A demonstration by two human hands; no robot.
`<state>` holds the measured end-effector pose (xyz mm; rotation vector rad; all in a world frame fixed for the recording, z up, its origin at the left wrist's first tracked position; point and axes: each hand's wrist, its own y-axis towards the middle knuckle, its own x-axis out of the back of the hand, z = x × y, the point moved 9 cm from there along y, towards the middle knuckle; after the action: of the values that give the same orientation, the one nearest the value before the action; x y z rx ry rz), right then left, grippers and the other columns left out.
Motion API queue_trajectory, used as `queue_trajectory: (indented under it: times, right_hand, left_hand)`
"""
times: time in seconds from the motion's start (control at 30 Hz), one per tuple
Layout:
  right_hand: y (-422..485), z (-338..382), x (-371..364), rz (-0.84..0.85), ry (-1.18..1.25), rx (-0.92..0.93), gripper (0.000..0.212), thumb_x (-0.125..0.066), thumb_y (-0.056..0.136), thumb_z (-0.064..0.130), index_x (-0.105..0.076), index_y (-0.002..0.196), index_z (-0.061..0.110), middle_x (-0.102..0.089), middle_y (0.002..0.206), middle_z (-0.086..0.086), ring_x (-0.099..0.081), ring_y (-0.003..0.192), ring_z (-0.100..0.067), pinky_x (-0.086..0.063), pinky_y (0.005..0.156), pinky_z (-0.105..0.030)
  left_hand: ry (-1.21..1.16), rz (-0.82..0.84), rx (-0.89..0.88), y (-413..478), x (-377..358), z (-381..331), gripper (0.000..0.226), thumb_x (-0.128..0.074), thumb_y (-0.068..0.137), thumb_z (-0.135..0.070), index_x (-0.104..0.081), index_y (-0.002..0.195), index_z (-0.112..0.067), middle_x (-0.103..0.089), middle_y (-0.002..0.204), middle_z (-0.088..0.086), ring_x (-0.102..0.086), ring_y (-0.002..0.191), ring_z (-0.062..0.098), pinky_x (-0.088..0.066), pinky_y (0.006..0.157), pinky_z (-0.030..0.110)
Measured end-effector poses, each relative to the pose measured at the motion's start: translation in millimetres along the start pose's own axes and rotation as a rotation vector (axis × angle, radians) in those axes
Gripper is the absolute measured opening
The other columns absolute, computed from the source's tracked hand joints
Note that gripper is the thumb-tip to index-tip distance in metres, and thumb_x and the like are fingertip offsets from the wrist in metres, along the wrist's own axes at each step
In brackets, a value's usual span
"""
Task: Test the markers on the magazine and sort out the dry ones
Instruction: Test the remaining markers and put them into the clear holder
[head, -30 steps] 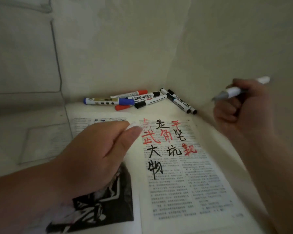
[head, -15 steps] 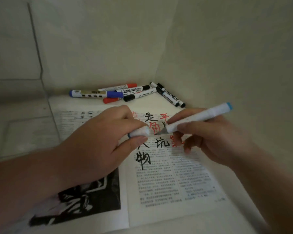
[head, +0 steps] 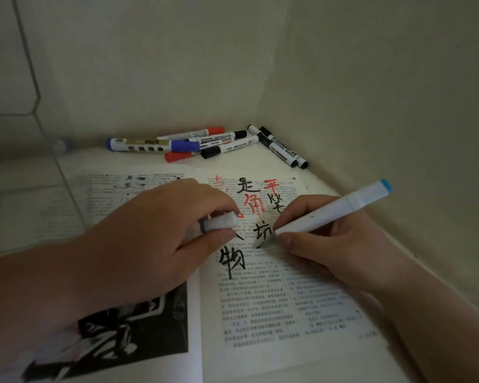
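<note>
While the open magazine lies flat in the corner, the scene from left to right reads:

Left hand [head: 150, 239]: rests on the left page, thumb and fingers pinching a short white marker cap with a blue ring [head: 220, 223] just over the centre fold.

Magazine: an open printed paper magazine [head: 274, 305], black-and-white picture near left, columns of small print on the right page, with large red and black handwritten characters [head: 249, 197] across its far part.

Loose markers, far: a white whiteboard marker with blue cap and blue end [head: 152, 145] lies farthest left; beside it red-capped white markers [head: 177, 156] and black-capped white markers [head: 227, 147] touch and overlap; further right, two black-capped white markers [head: 284, 150] lie side by side against the right wall.

Right hand [head: 340, 244]: fingers pressed around a long white marker with a light-blue rear end [head: 335, 211], held slanted, rear end up and to the right.

Marker tip: down at the right page, beside a black character; contact with the paper cannot be told.
</note>
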<state>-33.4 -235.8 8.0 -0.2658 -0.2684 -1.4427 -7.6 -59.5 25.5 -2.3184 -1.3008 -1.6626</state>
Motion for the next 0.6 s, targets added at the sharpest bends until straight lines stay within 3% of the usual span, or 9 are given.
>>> queue_trajectory:
  times: [0.07,0.17,0.37,0.5,0.6]
  right_hand:
    - [0.4,3.8,-2.4,0.013,-0.064,0.020,0.007,-0.080,0.081,0.010,-0.073,0.078,0.013,-0.064,0.061,0.000,-0.055,0.053,-0.007,-0.042,0.048,-0.018]
    - [1.5,4.6,-2.1,0.008,-0.119,0.018,0.008,-0.081,0.082,0.011,-0.074,0.078,0.012,-0.066,0.064,0.001,-0.058,0.056,-0.007,-0.044,0.051,-0.018]
    - [4.4,-0.9,10.7,-0.093,-0.186,-0.050,0.018,-0.077,0.080,0.005,-0.065,0.068,0.009,-0.054,0.052,0.004,-0.047,0.047,-0.007,-0.037,0.046,-0.020]
    - [5.4,-4.7,12.7,-0.122,-0.074,-0.073,0.015,-0.079,0.074,0.014,-0.066,0.069,0.009,-0.049,0.050,-0.002,-0.041,0.043,-0.012,-0.032,0.041,-0.021]
    - [3.8,-3.1,8.5,-0.099,-0.076,-0.046,0.011,-0.079,0.084,0.011,-0.071,0.077,0.010,-0.056,0.056,-0.004,-0.046,0.046,-0.012,-0.037,0.043,-0.021]
  left_hand:
    - [0.006,0.013,-0.012,1.3,-1.7,-0.9,0.024,-0.047,0.098,-0.054,-0.061,0.111,-0.040,-0.053,0.100,-0.027,-0.055,0.100,0.004,-0.044,0.079,0.025]
    - [0.037,-0.023,-0.004,0.9,1.2,0.5,0.032,-0.045,0.097,-0.059,-0.064,0.113,-0.039,-0.046,0.096,-0.027,-0.052,0.096,0.003,-0.039,0.074,0.021]
    - [0.037,-0.019,0.013,-0.2,0.7,3.1,0.023,-0.050,0.095,-0.045,-0.065,0.110,-0.037,-0.051,0.095,-0.025,-0.055,0.094,0.004,-0.041,0.074,0.021]
    - [0.041,0.002,0.012,0.3,-1.6,5.8,0.024,-0.051,0.093,-0.048,-0.065,0.110,-0.038,-0.053,0.098,-0.027,-0.056,0.097,0.002,-0.044,0.077,0.020]
    - [0.042,0.006,0.005,0.1,-2.0,5.4,0.021,-0.053,0.093,-0.052,-0.063,0.107,-0.041,-0.051,0.098,-0.028,-0.055,0.096,0.002,-0.043,0.076,0.020]
